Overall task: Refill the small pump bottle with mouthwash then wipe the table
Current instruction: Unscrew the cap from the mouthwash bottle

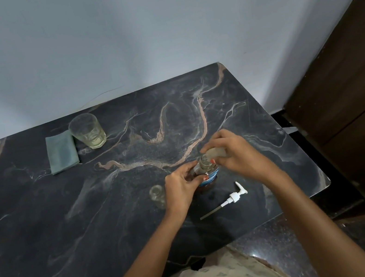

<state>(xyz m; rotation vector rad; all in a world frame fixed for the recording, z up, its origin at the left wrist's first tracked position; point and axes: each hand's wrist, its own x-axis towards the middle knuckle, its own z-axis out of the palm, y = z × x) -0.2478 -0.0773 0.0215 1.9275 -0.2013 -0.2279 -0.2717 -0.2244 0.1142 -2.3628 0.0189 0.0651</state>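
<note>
Marble table (47, 235), dark with pale veins, fills the middle and left of the frame. Bottle (209, 179), dark with a blue label, stands right of centre, between both hands. Left hand (180, 190): fingers curled round the bottle's upper part, gripping it. Right hand (238, 155): fingers and thumb closed round a clear tube-shaped container (215, 152), held tilted with its round mouth just over the bottle's top; whether liquid is passing cannot be told. Small clear jar (157, 195): on the table just left of the left hand, open mouth up. Which of the two clear pieces is the pump bottle cannot be told. Pump (235, 196): white, lying on its side lower right of the bottle, its tube pointing to lower left. Glass (87, 132): upper left, holding a little pale yellow liquid. Cloth (62, 151): green, folded, flat, touching the glass's left side. Wall (134, 37): pale blue, top. Cabinet (352, 96): brown wood, right edge.
</note>
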